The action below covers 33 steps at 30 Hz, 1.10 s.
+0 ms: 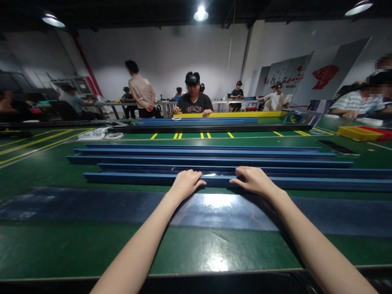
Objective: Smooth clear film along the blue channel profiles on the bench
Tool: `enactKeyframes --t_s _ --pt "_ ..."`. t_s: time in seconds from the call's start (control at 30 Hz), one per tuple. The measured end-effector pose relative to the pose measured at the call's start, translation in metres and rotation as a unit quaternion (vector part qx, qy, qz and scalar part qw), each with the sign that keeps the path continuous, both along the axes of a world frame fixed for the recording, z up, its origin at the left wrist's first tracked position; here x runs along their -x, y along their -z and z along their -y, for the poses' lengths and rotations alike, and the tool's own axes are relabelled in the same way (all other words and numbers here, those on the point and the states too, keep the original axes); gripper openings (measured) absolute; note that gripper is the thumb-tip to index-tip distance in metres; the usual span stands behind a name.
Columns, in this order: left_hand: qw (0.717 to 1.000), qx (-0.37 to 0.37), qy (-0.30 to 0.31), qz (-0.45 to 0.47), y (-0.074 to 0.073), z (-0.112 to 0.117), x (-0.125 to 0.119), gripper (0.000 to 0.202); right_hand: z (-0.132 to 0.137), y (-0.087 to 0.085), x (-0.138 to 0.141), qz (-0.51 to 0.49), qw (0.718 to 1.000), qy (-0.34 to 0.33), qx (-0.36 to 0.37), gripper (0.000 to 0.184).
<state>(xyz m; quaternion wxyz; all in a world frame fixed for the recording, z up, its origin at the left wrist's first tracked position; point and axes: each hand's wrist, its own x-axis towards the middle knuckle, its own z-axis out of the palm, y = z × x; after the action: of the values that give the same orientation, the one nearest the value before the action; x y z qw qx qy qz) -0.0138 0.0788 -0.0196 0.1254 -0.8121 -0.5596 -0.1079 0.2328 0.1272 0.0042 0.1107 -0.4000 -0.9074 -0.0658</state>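
A long blue channel-shaped strip (131, 178) lies across the green table, the nearest of several such strips. My left hand (187, 182) grips its near wall left of the middle, fingers bent over the top edge and thumb pointing right along the front. Further right, my right hand (253, 180) holds the same wall, with its thumb pointing left. The fingertips of both hands are partly hidden inside the channel. Between the hands, something clear and shiny (211, 174) glints in the channel. Closer to me, a wide transparent strip (101, 206) lies flat under my forearms.
More blue strips (196, 159) lie behind, parallel to the first. A phone (337, 147) rests at the right, near a yellow tray (357, 133). A black bar (211, 128) crosses the table further back. Across it, a person (196, 103) sits facing me; others work beyond.
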Motion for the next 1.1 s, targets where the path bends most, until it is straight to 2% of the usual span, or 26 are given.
enactKeyframes --t_s 0.47,0.87,1.1 --pt "1.000 -0.009 0.000 -0.007 -0.0001 0.0002 -0.0011 0.027 0.0013 -0.0002 0.0010 0.014 1.000 0.005 -0.008 0.035" --pt "1.000 -0.001 -0.003 -0.004 -0.0014 0.0014 -0.0019 0.027 -0.0018 0.0084 0.0037 0.049 0.999 -0.014 0.010 0.040" --pt "1.000 0.006 -0.010 -0.001 -0.0018 0.0020 -0.0028 0.027 -0.0034 0.0074 0.0022 0.051 0.998 0.013 0.022 0.046"
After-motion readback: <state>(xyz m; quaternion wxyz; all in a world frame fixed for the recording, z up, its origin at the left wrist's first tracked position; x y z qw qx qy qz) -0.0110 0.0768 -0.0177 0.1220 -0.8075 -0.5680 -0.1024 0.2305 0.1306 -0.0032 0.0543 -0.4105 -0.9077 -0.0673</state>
